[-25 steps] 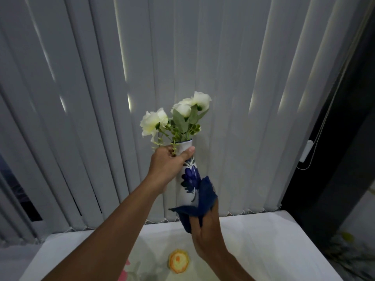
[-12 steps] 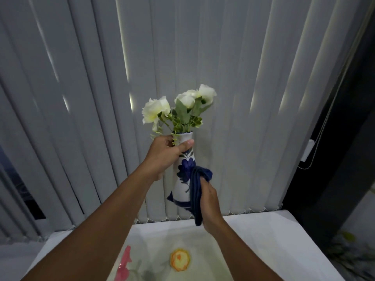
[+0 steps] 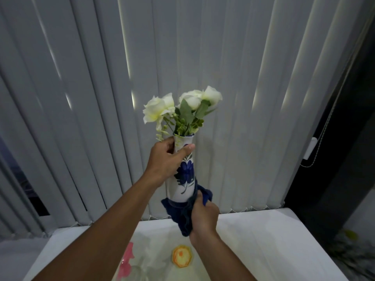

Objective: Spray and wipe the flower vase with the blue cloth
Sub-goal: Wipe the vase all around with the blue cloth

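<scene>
A tall white vase (image 3: 183, 177) with a blue flower painted on it is held up in the air, tilted slightly, in front of the blinds. White roses (image 3: 160, 107) with green leaves stick out of its mouth. My left hand (image 3: 165, 161) grips the vase around its neck, thumb across the front. My right hand (image 3: 204, 217) clutches the dark blue cloth (image 3: 183, 217), which is wrapped around the vase's bottom end and hides its base. No spray bottle is in view.
White vertical blinds (image 3: 233, 88) fill the background, with a cord and white weight (image 3: 309, 149) at the right. Below is a white table (image 3: 274, 240) with an orange-yellow disc (image 3: 181, 256) and a pink shape (image 3: 126, 260) on it. A dark frame stands at the right.
The vase has been lifted a little and turned, showing more of its painted front. My right hand slid the cloth down from the vase's side to wrap its bottom end.
</scene>
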